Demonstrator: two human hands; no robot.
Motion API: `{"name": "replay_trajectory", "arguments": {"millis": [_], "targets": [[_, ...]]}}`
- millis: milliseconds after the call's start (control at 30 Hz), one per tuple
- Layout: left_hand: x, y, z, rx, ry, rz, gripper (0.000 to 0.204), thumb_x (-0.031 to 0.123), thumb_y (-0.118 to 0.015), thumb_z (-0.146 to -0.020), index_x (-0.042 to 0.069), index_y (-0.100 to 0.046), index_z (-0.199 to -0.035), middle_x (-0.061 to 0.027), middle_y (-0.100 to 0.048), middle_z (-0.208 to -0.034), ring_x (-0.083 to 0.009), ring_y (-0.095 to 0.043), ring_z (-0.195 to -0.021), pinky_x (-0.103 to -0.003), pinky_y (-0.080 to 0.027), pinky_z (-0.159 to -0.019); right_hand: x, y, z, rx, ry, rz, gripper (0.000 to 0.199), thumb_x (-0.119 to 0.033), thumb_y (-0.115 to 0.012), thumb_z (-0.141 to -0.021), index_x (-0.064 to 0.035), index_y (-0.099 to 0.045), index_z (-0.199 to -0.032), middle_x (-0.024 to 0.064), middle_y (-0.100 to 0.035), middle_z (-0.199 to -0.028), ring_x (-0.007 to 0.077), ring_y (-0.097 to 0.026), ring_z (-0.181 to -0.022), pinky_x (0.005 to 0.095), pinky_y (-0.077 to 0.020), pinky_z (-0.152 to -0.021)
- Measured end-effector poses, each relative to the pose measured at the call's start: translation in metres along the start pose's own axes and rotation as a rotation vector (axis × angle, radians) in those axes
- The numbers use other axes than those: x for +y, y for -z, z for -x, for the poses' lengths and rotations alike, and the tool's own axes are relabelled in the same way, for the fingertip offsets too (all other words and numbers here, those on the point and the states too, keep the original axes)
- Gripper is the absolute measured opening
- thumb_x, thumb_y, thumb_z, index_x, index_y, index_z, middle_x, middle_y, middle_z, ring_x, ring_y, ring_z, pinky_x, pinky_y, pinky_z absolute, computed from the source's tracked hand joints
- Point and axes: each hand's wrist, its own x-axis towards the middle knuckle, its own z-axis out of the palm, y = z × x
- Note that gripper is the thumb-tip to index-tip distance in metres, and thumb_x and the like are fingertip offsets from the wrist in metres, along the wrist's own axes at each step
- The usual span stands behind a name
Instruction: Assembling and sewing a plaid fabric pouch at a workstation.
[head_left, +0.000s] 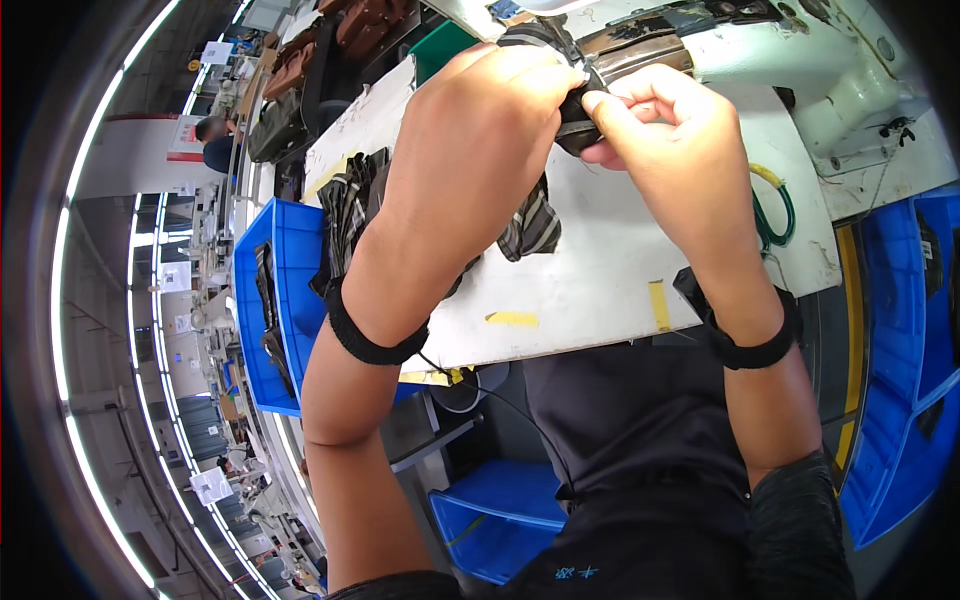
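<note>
- The left hand (478, 130) and the right hand (660, 140) are drawn together at the far edge of the bench (600, 270), both pinched shut on one small dark piece (572, 125); the piece sits between the fingertips, close under the head of the sewing machine (800, 60), and most of it is hidden by the knuckles.
- To do this well, I judge the pinch should stay close to the piece's edge so the layers cannot slide apart; the piece looks soft and limp, so both hands need to bear evenly and keep it flat against the machine bed rather than bunched.
- The fingertips lie very near the machine's working parts; keeping them just to the sides of the piece seems the safer course.
- The left hand is turned back-up, fingers curled down over the piece, wrist bent and forearm rising steeply from the near edge; the right hand is curled in from the right, thumb and forefinger meeting at the piece, forearm coming up more upright.
- Each wrist carries a black band (375, 340).
- Plaid cloth pieces (350, 205) lie in a heap on the bench's left part, partly under the left forearm; a green cord (780, 215) lies near the right edge; strips of yellow tape (512, 318) mark the near edge.
- A blue bin (290, 260) stands just beside the left edge with dark pieces in it; more blue bins (920, 330) stand to the right.
</note>
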Motion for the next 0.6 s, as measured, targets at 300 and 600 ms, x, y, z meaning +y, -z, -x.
{"name": "replay_trajectory", "arguments": {"millis": [300,600], "targets": [[0.009,-0.004,0.000,0.043,0.167,0.087,0.022,0.002,-0.069,-0.088,0.004,-0.080,-0.107,-0.0148,-0.078,-0.102,-0.0282,-0.076,-0.091,-0.034,-0.059,-0.082,0.006,0.002,-0.009,0.025,0.117,0.195,0.017,-0.013,-0.070,-0.082,0.0018,-0.063,-0.076,0.0154,-0.066,-0.066,0.0300,-0.065,-0.060,0.0382,-0.0533,-0.063],[0.032,-0.012,-0.002,0.087,0.403,0.166,0.022,0.004,-0.070,-0.088,-0.002,-0.079,-0.107,-0.0162,-0.079,-0.092,-0.0162,-0.075,-0.073,-0.028,-0.057,-0.071,-0.001,0.016,-0.020,-0.109,0.206,0.491,0.018,-0.014,-0.070,-0.088,0.0016,-0.065,-0.081,0.0073,-0.070,-0.067,0.0105,-0.067,-0.063,0.0265,-0.0535,-0.063]]}}
